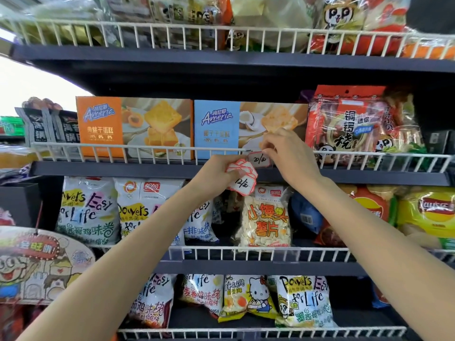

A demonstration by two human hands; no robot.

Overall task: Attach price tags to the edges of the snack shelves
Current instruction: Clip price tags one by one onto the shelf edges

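My left hand [216, 169] grips a fanned stack of red-bordered white price tags [242, 174] just below the middle shelf's edge; the front tag reads 12. My right hand [288, 153] pinches the top of a single price tag [258, 159] marked 20 against the white wire rail [147, 150] of the middle shelf, in front of the blue Ameria cake box [221, 129]. The fingertips curl over the rail's top wire at the tag.
An orange Ameria box [110, 126] stands left of the blue one, a red snack bag [349, 121] to the right. Snack bags [88, 210] fill the lower shelves behind wire rails. A cardboard cartoon sign [41, 264] hangs at the lower left.
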